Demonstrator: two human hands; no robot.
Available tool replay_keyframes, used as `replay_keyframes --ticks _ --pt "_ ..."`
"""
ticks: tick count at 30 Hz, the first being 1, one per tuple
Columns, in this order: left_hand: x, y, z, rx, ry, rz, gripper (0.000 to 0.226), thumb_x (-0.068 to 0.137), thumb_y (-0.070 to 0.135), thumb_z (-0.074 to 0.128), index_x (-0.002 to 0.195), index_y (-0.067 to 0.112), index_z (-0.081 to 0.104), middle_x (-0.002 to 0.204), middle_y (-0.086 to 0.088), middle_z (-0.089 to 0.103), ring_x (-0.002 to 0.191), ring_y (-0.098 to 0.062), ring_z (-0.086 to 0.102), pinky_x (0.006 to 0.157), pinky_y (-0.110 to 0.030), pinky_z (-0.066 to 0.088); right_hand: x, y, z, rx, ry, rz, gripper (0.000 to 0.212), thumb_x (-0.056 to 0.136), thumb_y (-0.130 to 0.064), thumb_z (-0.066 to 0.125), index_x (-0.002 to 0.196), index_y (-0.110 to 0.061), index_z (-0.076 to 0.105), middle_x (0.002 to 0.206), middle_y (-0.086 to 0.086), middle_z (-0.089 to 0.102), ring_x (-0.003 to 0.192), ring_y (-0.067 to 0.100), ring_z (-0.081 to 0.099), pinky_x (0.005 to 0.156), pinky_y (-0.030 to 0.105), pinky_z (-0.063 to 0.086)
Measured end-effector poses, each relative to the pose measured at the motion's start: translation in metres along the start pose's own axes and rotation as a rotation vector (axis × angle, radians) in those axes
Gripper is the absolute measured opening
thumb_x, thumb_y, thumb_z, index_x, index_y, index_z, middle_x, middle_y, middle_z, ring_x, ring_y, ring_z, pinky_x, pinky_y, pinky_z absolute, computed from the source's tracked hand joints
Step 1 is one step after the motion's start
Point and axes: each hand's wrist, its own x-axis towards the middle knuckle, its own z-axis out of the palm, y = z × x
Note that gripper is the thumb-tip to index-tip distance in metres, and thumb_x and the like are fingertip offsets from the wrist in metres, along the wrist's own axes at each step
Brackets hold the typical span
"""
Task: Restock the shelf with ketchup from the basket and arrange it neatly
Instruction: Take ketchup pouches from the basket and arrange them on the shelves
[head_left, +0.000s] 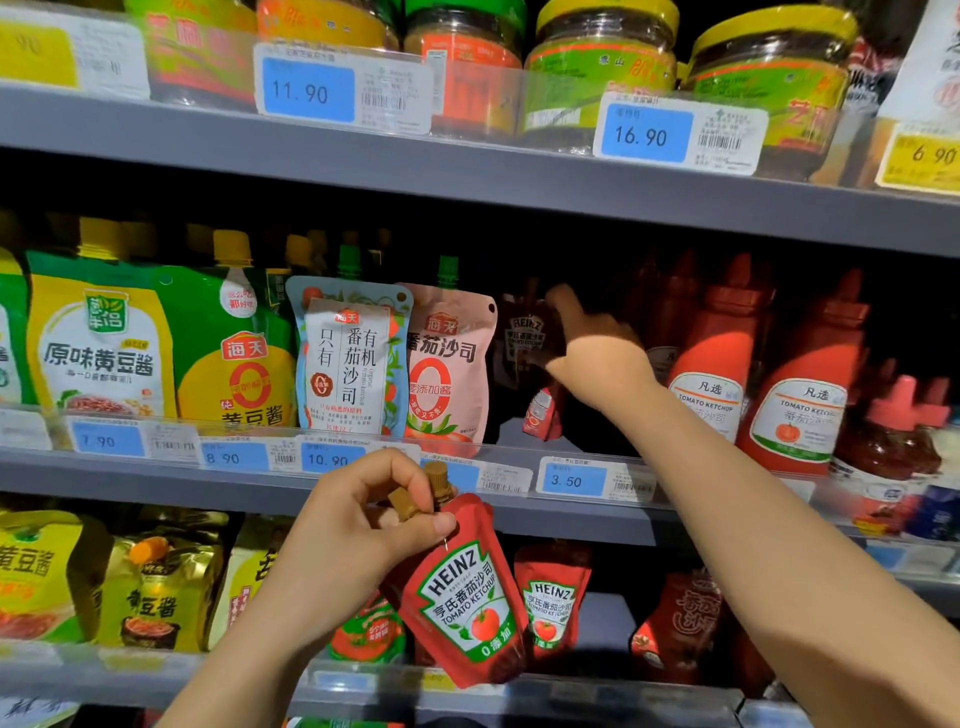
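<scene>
two bare forearms, hands (363, 525) without sleeves or rings

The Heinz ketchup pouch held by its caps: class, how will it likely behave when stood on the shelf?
The Heinz pouch hangs tilted from the left hand, so it is probably floppy. Its soft base may tip easily. The glossy film may slip in a loose grip.
</scene>
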Motion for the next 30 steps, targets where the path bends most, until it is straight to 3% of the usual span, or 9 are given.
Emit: replay_keyframes --ticks 5,7,9,12,14,18,22,27,30 --pt "0.003 -0.006 0.002 -0.017 -0.002 -0.019 0.028 0.057 0.025 0.086 0.063 0.020 0.059 0.062 -0.015 0.048 0.061 -0.024 0.042 0.059 -0.031 0.036 -0.002 0.008 -0.028 0.279 -0.168 0.048 0.063 0.082 -0.048 0.063 0.136 -0.036 0.032 0.107 0.011 0.061 0.081 0.030 0.067 0.070 0.036 0.058" --pt "0.004 -0.006 0.002 -0.022 -0.002 -0.029 0.025 0.056 0.027 0.081 0.063 0.019 0.059 0.063 -0.016 0.050 0.061 -0.025 0.044 0.057 -0.030 0.037 0.000 0.011 -0.038 0.353 -0.307 0.038 0.074 0.085 -0.037 0.066 0.143 -0.039 0.021 0.124 0.011 0.052 0.080 0.022 0.064 0.063 0.029 0.056" --pt "0.005 -0.007 0.002 -0.013 -0.001 -0.035 0.030 0.056 0.026 0.087 0.062 0.020 0.059 0.064 -0.018 0.052 0.061 -0.025 0.046 0.058 -0.031 0.038 0.007 0.015 -0.042 0.440 -0.451 0.032 0.088 0.084 -0.018 0.068 0.147 -0.040 0.011 0.136 0.012 0.044 0.088 0.019 0.063 0.073 0.028 0.057" --pt "0.006 -0.009 0.001 0.006 0.004 -0.041 0.031 0.058 0.025 0.089 0.062 0.020 0.059 0.066 -0.031 0.049 0.062 -0.027 0.047 0.060 -0.036 0.039 0.019 0.018 -0.030 0.492 -0.586 0.056 0.094 0.082 -0.004 0.069 0.149 -0.034 0.012 0.123 0.012 0.055 0.081 0.015 0.067 0.071 0.021 0.056" --pt "0.007 -0.011 0.000 0.019 -0.002 -0.039 0.031 0.059 0.025 0.089 0.061 0.021 0.058 0.067 -0.033 0.048 0.062 -0.026 0.050 0.056 -0.034 0.041 0.021 0.019 -0.014 0.573 -0.542 0.068 0.088 0.078 -0.002 0.073 0.145 -0.029 0.022 0.119 0.011 0.056 0.076 0.015 0.065 0.059 0.017 0.054" --pt "0.006 -0.011 -0.003 0.015 -0.006 -0.031 0.029 0.059 0.026 0.087 0.059 0.021 0.058 0.063 -0.017 0.052 0.059 -0.025 0.051 0.050 -0.026 0.042 0.023 0.020 0.013 0.717 -0.388 0.065 0.073 0.068 -0.005 0.082 0.122 -0.022 0.036 0.114 0.014 0.056 0.084 0.024 0.066 0.068 0.033 0.060" --pt "0.008 -0.012 -0.006 0.030 0.015 -0.033 0.029 0.059 0.025 0.087 0.061 0.020 0.059 0.070 -0.032 0.052 0.066 -0.034 0.057 0.056 -0.039 0.045 0.033 0.021 0.035 0.581 -0.138 0.076 0.066 0.061 -0.011 0.086 0.105 -0.020 0.038 0.119 0.015 0.050 0.098 0.034 0.060 0.078 0.050 0.055" --pt "0.008 -0.015 -0.004 0.035 -0.004 -0.026 0.029 0.056 0.030 0.086 0.061 0.021 0.059 0.067 -0.033 0.049 0.063 -0.031 0.053 0.055 -0.034 0.042 0.042 0.019 0.049 0.574 -0.021 0.063 0.047 0.073 -0.003 0.075 0.104 -0.016 0.042 0.105 0.006 0.053 0.092 0.026 0.058 0.078 0.040 0.055" --pt "0.010 -0.017 -0.003 0.029 0.002 -0.036 0.032 0.056 0.033 0.089 0.062 0.021 0.060 0.072 -0.038 0.049 0.065 -0.043 0.055 0.060 -0.038 0.043 0.042 0.019 0.052 0.585 0.028 0.050 0.045 0.074 -0.003 0.074 0.102 -0.017 0.042 0.103 0.004 0.051 0.096 0.032 0.060 0.078 0.045 0.055"
